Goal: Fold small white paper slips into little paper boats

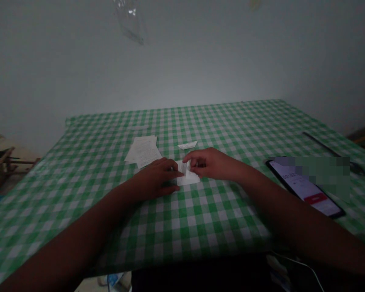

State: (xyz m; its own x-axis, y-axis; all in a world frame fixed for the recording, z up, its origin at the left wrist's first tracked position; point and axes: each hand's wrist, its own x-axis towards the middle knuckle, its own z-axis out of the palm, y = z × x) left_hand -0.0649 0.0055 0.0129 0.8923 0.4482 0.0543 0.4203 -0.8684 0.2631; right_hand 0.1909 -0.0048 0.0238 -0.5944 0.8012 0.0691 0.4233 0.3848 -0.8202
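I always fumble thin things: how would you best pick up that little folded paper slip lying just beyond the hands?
Probably from above, pinching across its short width near the middle: the folded slip lies flat and long left to right on the tablecloth, clear of the sheets.

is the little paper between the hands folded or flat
Partly folded: a flap of the small paper stands up, pinched by the right hand, while the left hand presses the rest down.

both hands (158, 176) (211, 162) pinch folded paper (187, 175) on checked tablecloth (200, 219).
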